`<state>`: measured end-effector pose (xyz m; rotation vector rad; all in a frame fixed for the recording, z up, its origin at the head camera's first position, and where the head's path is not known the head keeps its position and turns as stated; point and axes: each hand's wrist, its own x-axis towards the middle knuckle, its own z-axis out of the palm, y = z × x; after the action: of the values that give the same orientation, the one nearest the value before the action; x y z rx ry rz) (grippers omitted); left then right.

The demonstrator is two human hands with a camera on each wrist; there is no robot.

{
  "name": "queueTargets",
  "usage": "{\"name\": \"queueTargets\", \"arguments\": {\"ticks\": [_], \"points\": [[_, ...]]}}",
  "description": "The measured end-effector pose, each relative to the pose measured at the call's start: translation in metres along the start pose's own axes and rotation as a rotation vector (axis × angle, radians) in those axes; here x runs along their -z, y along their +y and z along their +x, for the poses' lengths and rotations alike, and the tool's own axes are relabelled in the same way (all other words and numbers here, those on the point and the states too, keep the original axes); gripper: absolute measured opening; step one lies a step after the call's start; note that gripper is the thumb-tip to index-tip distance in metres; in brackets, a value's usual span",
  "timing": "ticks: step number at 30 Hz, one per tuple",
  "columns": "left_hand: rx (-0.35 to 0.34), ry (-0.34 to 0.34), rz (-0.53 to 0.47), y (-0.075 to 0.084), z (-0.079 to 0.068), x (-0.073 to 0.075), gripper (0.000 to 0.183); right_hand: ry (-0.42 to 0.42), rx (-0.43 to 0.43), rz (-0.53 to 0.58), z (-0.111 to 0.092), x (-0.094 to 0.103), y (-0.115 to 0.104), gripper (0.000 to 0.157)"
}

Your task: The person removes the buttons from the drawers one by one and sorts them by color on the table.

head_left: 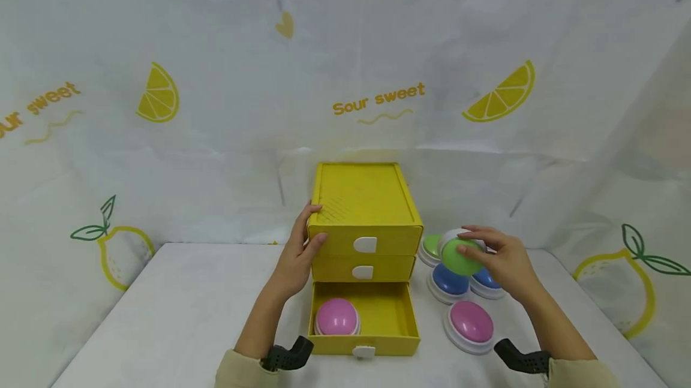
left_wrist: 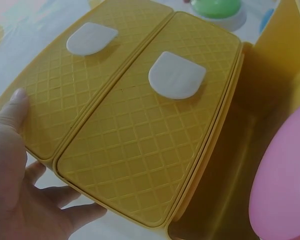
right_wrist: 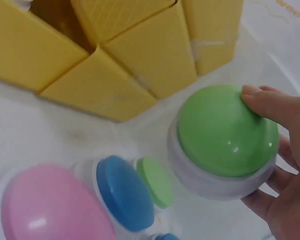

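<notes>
A yellow three-drawer box (head_left: 367,196) stands on the table, its bottom drawer (head_left: 385,346) pulled out. Inside that drawer, on the left, sits a pink-topped push button (head_left: 337,317) with a white base. My left hand (head_left: 296,256) grips the box's left side, thumb on the front of the top drawer and fingers along the side. To the right of the box, my right hand (head_left: 504,259) holds a green-topped push button (right_wrist: 225,132) by its edge, thumb on the green dome and fingers at the white base. It is raised over the other buttons, its dome facing toward me.
Right of the box lie another green button (head_left: 432,245), two blue buttons (head_left: 450,280) and a pink button (head_left: 472,322), close together on the white table (head_left: 189,316). A white cloth backdrop (head_left: 227,106) with lemon prints hangs behind the box.
</notes>
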<state>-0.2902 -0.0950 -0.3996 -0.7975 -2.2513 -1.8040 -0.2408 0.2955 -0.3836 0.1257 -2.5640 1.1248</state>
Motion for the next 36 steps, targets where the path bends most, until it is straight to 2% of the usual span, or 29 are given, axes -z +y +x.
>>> {"name": "queueTargets", "arguments": {"ticks": [2, 9, 13, 19, 26, 31, 36], "points": [[-0.002, -0.001, 0.001, -0.001, 0.0, 0.0, 0.05, -0.011, -0.041, 0.029, 0.006, 0.0, 0.005, 0.04], [-0.005, -0.005, -0.009, 0.0, 0.001, 0.001, 0.05, -0.054, -0.273, 0.133, 0.023, 0.002, 0.024, 0.064], [-0.003, -0.007, -0.008, 0.001, 0.001, 0.001, 0.05, -0.074, -0.344, 0.18, 0.031, 0.002, 0.037, 0.07], [-0.009, -0.009, -0.021, 0.0, 0.0, 0.001, 0.05, -0.045, -0.442, 0.27, 0.042, 0.0, 0.056, 0.071], [-0.008, -0.012, -0.027, -0.002, -0.001, 0.0, 0.05, -0.142, -0.433, 0.272, 0.046, -0.004, 0.069, 0.074], [-0.018, -0.014, -0.028, -0.002, -0.001, 0.0, 0.05, -0.157, -0.423, 0.264, 0.048, -0.007, 0.071, 0.076], [-0.014, -0.011, -0.031, -0.001, 0.0, 0.0, 0.05, -0.191, -0.366, 0.189, 0.049, -0.007, 0.075, 0.079]]}}
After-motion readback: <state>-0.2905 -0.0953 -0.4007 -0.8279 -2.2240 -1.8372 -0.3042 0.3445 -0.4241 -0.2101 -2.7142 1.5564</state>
